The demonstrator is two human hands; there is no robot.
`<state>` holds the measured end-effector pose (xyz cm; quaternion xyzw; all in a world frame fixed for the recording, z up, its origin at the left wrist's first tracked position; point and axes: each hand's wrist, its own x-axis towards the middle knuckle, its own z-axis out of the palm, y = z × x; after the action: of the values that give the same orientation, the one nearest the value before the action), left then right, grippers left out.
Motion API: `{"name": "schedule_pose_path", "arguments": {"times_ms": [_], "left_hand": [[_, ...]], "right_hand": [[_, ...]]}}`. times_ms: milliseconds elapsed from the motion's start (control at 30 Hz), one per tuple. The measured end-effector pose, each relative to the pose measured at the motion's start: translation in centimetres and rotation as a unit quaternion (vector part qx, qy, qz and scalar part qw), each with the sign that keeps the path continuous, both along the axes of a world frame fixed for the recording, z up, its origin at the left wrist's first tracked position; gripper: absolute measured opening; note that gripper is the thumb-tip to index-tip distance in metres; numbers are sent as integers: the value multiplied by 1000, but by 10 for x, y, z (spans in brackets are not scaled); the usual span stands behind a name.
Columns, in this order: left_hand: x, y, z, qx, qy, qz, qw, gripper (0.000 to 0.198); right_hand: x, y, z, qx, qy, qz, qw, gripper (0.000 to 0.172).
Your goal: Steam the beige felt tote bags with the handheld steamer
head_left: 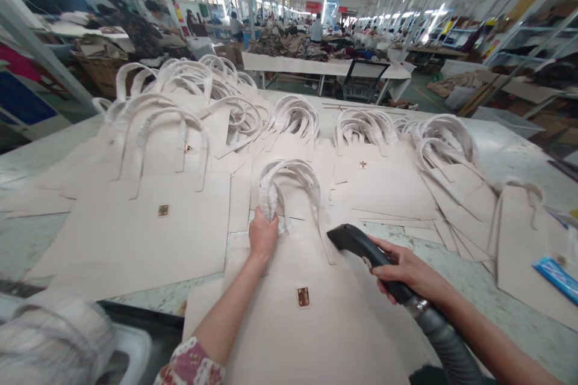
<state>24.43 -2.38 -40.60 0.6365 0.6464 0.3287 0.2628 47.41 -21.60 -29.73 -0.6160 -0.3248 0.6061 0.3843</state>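
Note:
In front of me lies a cream bag panel (343, 319) with a small gold metal plate (303, 297) near its upper middle. Looped handles (300, 171) wrapped in whitish film rise from its top edge. My left hand (264, 234) is closed around the left side of these handles. In my right hand (397, 271) is a black vacuum nozzle (356, 240) joined to a grey ribbed hose (445, 337). The nozzle's mouth is close to the right handle's lower end; whether it touches cannot be made out.
Stacks of similar cream panels (149, 240) with wrapped handles cover the table on the left, with more panels (383, 186) behind and to the right. A blue packet (557, 280) lies at far right. A white tub (130, 346) stands lower left. People work in the background.

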Motion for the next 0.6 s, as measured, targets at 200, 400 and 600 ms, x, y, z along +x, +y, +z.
{"name": "schedule_pose_path", "arguments": {"times_ms": [200, 400, 600], "left_hand": [[2, -1, 1, -11, -5, 4, 1000, 24], [-2, 1, 8, -121, -206, 13, 971, 24], [-19, 11, 23, -254, -370, 6, 894, 20]], "right_hand": [[17, 26, 2, -48, 33, 62, 996, 69], [12, 42, 1, -41, -5, 58, 997, 71], [-2, -3, -10, 50, -219, -78, 971, 71]]}}
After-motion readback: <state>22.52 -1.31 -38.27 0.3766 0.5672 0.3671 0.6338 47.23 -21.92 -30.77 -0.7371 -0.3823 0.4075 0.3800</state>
